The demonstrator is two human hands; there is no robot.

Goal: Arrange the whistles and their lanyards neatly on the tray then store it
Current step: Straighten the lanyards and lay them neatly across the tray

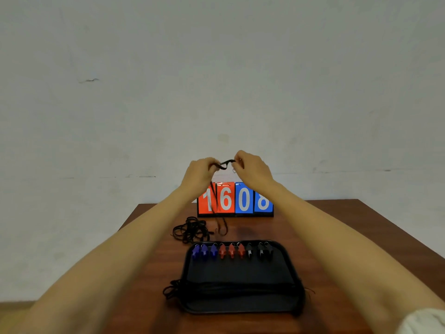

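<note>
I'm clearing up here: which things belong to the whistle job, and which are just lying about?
Job: tray, whistles in a row on it, lanyards laid across it, lanyard pile behind it, held lanyard pinched between left hand and right hand.
Lying about: scoreboard, on the table.

Both bare arms are stretched forward and raised. A black lanyard (224, 164) is pinched by the left hand (201, 171) and right hand (250, 168), held close together.
</note>
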